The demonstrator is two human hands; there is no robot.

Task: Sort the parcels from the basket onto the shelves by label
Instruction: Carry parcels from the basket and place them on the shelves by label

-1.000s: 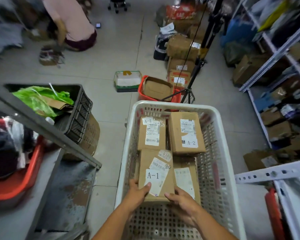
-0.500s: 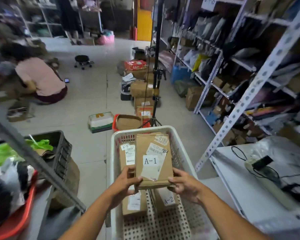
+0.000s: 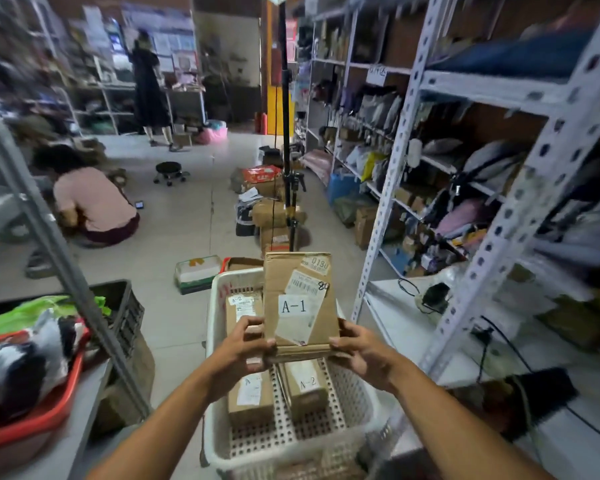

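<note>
A brown cardboard parcel (image 3: 300,299) with a white label reading A-1 is held upright above the white perforated basket (image 3: 219,424). My left hand (image 3: 245,344) grips its lower left corner and my right hand (image 3: 359,351) grips its lower right corner. In the basket lie more brown parcels: one labelled A-2 (image 3: 305,389) on the right, one (image 3: 250,396) on the left with its label partly hidden, and another A-2 parcel (image 3: 245,306) at the far end. White metal shelves (image 3: 388,209) full of packages run along the right.
A tripod pole (image 3: 286,161) stands among boxes on the floor ahead. A grey rack post (image 3: 59,251) slants at left, with a red tub (image 3: 32,427) and a black crate (image 3: 132,310). One person crouches at left (image 3: 90,202); another stands far back (image 3: 149,88).
Both hands have lifted the A-1 parcel out of the basket and higher. My view has tilted up from the basket toward the aisle and the right-hand shelves.
</note>
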